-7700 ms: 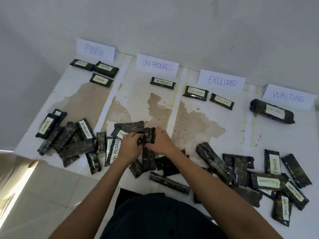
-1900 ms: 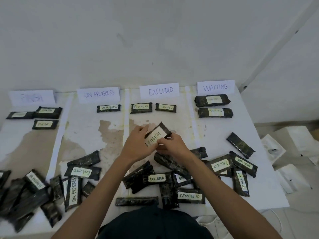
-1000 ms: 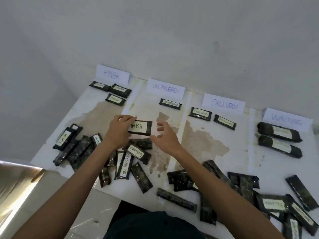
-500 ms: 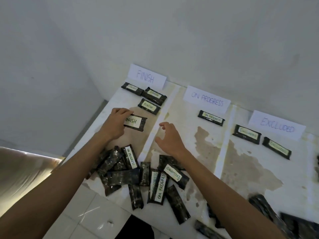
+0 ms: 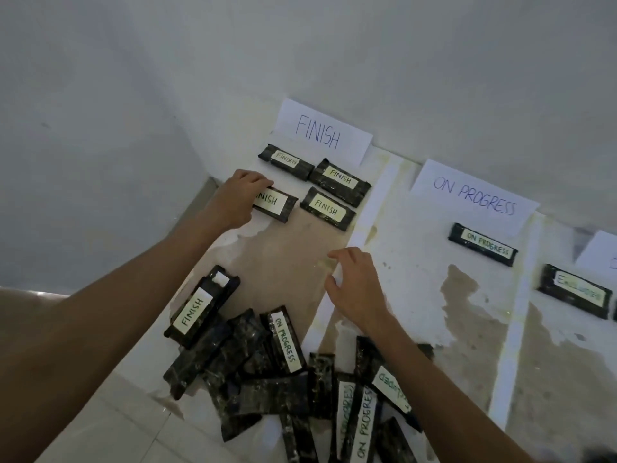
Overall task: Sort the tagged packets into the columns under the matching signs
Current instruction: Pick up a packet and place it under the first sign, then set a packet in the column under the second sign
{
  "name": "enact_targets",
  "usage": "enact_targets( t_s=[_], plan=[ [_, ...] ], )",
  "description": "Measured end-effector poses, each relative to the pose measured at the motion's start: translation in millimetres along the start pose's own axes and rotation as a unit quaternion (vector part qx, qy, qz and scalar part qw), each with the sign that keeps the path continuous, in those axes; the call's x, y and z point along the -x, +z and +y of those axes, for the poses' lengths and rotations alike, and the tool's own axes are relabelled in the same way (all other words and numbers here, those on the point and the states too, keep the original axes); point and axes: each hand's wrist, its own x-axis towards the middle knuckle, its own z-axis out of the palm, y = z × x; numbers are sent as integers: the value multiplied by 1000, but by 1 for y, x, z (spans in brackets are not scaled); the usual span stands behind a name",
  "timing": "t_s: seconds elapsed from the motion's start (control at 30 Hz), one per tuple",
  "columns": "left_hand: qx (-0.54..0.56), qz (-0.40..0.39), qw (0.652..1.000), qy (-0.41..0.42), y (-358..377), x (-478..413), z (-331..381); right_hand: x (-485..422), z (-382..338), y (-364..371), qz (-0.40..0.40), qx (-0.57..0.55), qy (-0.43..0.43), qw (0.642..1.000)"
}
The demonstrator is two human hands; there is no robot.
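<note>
Grey wall (image 5: 300, 45), pale tiled floor (image 5: 133, 436)

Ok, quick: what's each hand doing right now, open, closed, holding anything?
Left hand: grips the end of a FINISH packet in the FINISH column.
Right hand: open, fingers loosely spread, holding nothing.

We count four FINISH packets (image 5: 329, 210) under the FINISH sign (image 5: 320, 135), one ON PROGRESS packet (image 5: 482, 243) under the ON PROGRESS sign (image 5: 474, 198), one EXCLUDED packet (image 5: 574, 295) in full view, and a heap (image 5: 267, 389) beyond counting

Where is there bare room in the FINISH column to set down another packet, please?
Bare: the stained stretch between the placed FINISH packets and the loose pile, left of the right hand; also below the ON PROGRESS packet. Crowded: that pile.
</note>
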Motion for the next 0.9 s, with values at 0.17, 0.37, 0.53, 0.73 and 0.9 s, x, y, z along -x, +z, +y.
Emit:
enact_targets(
  t_s=[0.17, 0.37, 0.53, 0.73, 0.9],
  plan=[
    [24, -10, 1000, 0, 2, -20, -14, 3, 3, 11, 33, 18, -12, 999],
    [26, -43, 999, 10, 6, -30, -17, 3, 1, 12, 23, 25, -5, 999],
    [9, -35, 999, 1, 6, -23, -16, 4, -7, 7, 6, -12, 6, 1000],
    [86, 36, 996, 12, 6, 39, 14, 18, -30, -4, -10, -80, -13, 997],
    [137, 20, 990, -20, 12, 118, 57, 39, -53, -13, -121, -129, 16, 984]
  ],
)
